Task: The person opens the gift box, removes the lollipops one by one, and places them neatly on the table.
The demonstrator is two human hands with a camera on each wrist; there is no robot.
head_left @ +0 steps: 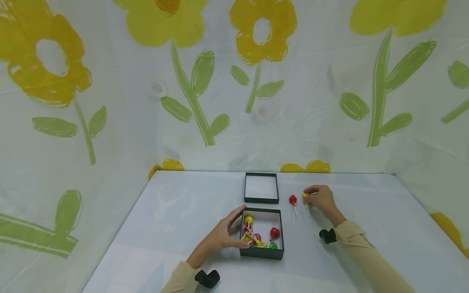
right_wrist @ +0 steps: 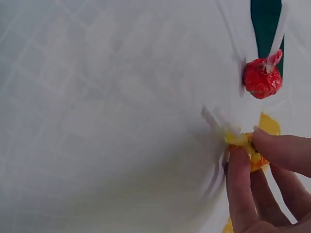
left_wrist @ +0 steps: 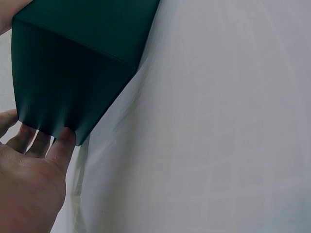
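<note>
A dark green box (head_left: 261, 253) with a white inside holds several wrapped lollipops, yellow, red, pink and green. My left hand (head_left: 221, 234) holds the box at its left side, thumb by the front corner and fingers toward the back. In the left wrist view, fingertips press on the box's green wall (left_wrist: 73, 77). To the right of the box, my right hand (head_left: 322, 199) pinches a yellow-wrapped lollipop (right_wrist: 250, 150) between thumb and fingers, close over the table. Beside it, a red lollipop (head_left: 292, 199) lies with its white stick pointing toward me.
Behind the box lies its shallow lid (head_left: 261, 200), dark-rimmed and white inside. All this sits on a white table (head_left: 176, 228). A white cloth with yellow flowers (head_left: 307, 134) surrounds the table at the back and sides. Black devices (head_left: 207, 279) are worn at both wrists.
</note>
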